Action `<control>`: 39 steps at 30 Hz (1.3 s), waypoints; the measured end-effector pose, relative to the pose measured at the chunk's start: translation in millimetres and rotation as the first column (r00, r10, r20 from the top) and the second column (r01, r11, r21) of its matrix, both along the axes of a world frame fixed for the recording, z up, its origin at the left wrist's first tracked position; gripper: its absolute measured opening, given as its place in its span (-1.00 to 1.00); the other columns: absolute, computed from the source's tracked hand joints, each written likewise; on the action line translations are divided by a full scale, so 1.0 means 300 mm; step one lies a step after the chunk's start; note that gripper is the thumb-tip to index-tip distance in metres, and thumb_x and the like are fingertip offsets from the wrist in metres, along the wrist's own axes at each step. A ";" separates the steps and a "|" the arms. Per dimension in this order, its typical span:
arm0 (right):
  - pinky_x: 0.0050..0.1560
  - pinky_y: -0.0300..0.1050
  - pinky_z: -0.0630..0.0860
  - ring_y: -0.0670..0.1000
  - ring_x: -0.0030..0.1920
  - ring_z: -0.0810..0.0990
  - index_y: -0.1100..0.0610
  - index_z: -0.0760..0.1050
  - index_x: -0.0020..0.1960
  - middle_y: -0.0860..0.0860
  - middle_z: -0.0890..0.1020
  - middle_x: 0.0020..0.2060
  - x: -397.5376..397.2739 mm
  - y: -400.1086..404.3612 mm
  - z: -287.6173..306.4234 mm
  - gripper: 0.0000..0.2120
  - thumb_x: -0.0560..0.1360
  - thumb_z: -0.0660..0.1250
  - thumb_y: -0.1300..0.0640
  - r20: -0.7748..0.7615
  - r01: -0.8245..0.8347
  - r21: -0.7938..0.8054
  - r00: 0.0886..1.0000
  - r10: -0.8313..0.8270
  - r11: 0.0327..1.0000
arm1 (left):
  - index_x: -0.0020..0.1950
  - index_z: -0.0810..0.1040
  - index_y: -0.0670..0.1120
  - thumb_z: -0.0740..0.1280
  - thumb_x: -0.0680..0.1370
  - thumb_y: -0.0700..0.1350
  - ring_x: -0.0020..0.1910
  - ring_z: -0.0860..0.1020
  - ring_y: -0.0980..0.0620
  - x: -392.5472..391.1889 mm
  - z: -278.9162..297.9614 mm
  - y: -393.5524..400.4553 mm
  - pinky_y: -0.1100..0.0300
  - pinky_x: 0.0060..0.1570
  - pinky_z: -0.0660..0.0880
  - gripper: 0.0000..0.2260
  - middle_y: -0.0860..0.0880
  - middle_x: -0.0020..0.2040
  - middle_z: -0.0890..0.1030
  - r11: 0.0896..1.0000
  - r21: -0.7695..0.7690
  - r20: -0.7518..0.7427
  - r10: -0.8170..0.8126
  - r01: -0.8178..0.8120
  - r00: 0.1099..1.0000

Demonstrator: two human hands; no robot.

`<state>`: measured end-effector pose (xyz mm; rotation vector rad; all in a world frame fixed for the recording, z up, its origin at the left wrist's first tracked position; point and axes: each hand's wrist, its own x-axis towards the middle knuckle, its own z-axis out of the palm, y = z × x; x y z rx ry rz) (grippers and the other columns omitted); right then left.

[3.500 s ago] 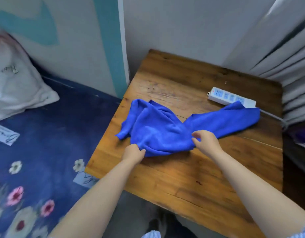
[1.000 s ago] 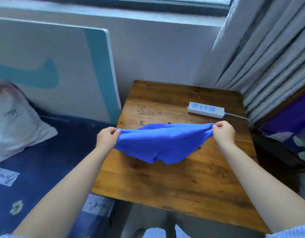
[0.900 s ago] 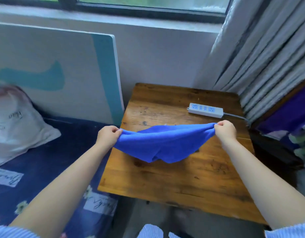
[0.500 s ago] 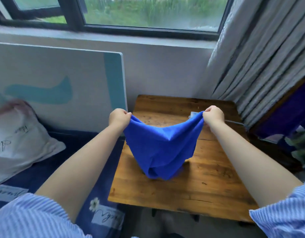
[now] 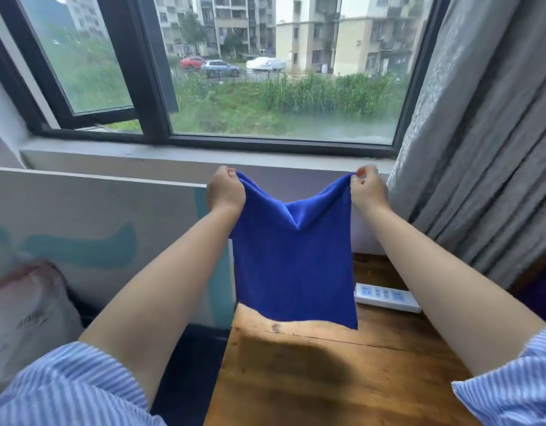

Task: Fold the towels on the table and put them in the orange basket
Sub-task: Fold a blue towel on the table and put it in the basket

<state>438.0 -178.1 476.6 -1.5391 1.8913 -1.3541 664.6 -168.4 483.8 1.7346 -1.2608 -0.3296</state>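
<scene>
Here, a blue towel [image 5: 291, 259] is held up in the air by both hands, above the far part of the wooden table [image 5: 333, 376]. Its top left corner is gripped in the left hand [image 5: 226, 192], the fingers curled tightly round the cloth. Its top right corner is pinched by the right hand [image 5: 367, 189] between thumb and bent fingertips. The upper edge sags in a shallow V between the two grips, and the cloth hangs down flat, its lower edge seen against the table's far left corner; whether it touches the wood cannot be told. A white power strip [image 5: 387, 297] is seen at the far right edge of the table, partly hidden by the towel. Some handwriting is printed on the pillow [image 5: 25, 315] at the left, too blurred to be read. Striped blue sleeves [image 5: 518, 382] are worn on both arms.
</scene>
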 end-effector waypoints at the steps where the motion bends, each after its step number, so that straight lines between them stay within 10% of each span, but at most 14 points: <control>1: -0.08 -0.13 0.28 0.18 0.08 0.50 0.28 0.36 0.18 0.23 0.54 0.04 0.008 -0.007 0.025 -0.76 0.56 0.09 0.23 -0.031 0.000 -0.032 1.000 -0.001 0.999 | 0.11 0.45 -0.27 0.02 0.62 -0.17 0.11 0.47 -0.19 0.009 0.018 -0.002 0.12 -0.07 0.32 -0.72 -0.25 0.13 0.54 0.999 -0.045 0.011 0.015 -0.015 1.000; 10: 0.12 -0.06 0.38 0.22 0.20 0.45 0.31 0.41 0.16 0.27 0.50 0.18 -0.035 0.149 -0.138 -0.74 0.52 0.12 0.27 -0.125 0.099 0.233 0.990 -0.072 0.967 | 0.07 0.50 -0.33 0.06 0.61 -0.17 0.14 0.47 -0.24 0.137 -0.196 0.139 0.07 0.05 0.37 -0.70 -0.29 0.13 0.54 0.961 0.275 0.204 -0.088 0.030 0.975; 20: 0.14 -0.03 0.42 0.23 0.20 0.48 0.31 0.44 0.16 0.27 0.53 0.16 -0.042 0.623 -0.707 -0.71 0.45 0.19 0.31 -0.281 0.144 0.746 0.953 0.112 0.651 | 0.19 0.51 -0.24 0.21 0.53 -0.23 0.19 0.50 -0.17 0.107 -0.687 0.497 0.11 0.12 0.43 -0.73 -0.20 0.19 0.55 0.580 0.808 0.280 -0.538 0.108 0.795; 31: -0.08 -0.16 0.41 0.12 0.11 0.54 0.15 0.51 0.09 0.12 0.57 0.13 -0.164 0.953 -1.010 -0.75 0.47 0.16 0.25 -0.288 0.133 0.952 0.689 0.665 0.275 | -0.06 0.39 -0.08 0.09 0.49 -0.26 -0.05 0.34 -0.07 0.200 -1.054 0.921 0.09 0.00 0.21 -0.86 -0.04 -0.04 0.40 0.218 0.973 0.173 -0.452 -0.080 0.875; 39: 0.14 -0.07 0.45 0.13 0.17 0.51 0.22 0.45 0.18 0.14 0.51 0.21 -0.151 0.898 -1.086 -0.71 0.51 0.11 0.20 -0.165 0.155 0.983 0.539 0.826 0.095 | -0.16 0.36 -0.09 0.07 0.51 -0.21 -0.10 0.38 -0.04 0.191 -1.092 0.870 0.13 -0.05 0.24 -0.89 -0.01 -0.10 0.41 0.151 0.982 0.181 -0.550 -0.116 0.815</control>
